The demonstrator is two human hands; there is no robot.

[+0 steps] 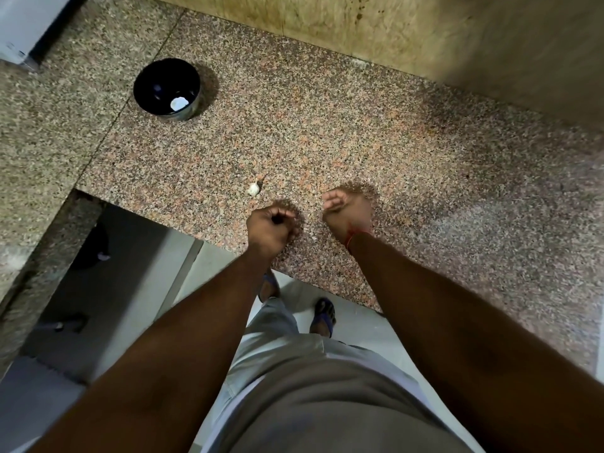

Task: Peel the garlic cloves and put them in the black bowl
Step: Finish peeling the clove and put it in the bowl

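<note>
The speckled stone table (327, 132) carries everything under inspection. The black bowl (153, 83) stands well apart toward my far left, with one white piece (178, 103) in it, presumably a peeled clove. My left hand (271, 227) is curled closed with nothing seen in its grip; my right hand (346, 210) is loosely curled, contents not discernible. The garlic clove (253, 189) lies on the table just beyond my left hand, untouched. I judge it light, firm and small, with dry, brittle skin; best pinched across its sides and peeled from the tip.
</note>
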